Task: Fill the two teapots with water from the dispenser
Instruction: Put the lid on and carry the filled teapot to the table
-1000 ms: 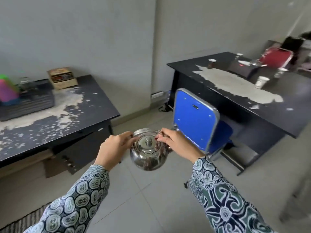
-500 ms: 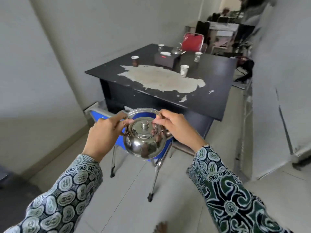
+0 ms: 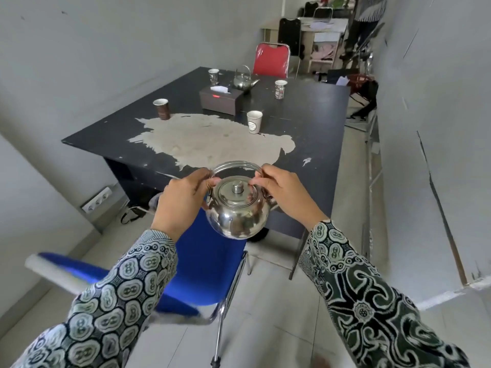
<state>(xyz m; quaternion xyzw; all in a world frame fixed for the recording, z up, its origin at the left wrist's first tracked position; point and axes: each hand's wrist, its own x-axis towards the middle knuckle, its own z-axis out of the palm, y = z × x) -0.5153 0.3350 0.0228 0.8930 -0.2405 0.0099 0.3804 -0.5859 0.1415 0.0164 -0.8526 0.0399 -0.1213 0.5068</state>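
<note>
A shiny steel teapot [image 3: 237, 213] with its lid on hangs in the air in front of me, above a blue chair. My left hand [image 3: 180, 203] grips its left side near the handle hinge. On the other side, my right hand [image 3: 284, 193] pinches the handle and rim. A second steel teapot [image 3: 244, 81] stands far back on the black table [image 3: 305, 123], handle upright, beside a tissue box. No dispenser is in view.
The blue chair [image 3: 202, 266] stands just below the teapot, close to the table's near edge. Several paper cups [image 3: 254, 121] and a dark tissue box [image 3: 220, 98] sit on the table. A red chair [image 3: 271, 59] stands behind it. White panels [image 3: 425, 155] line the right side.
I have turned right and come closer to the black table, carrying the teapot in both hands. The blue chair now lies beneath the pot. The second teapot has come into clear view.
</note>
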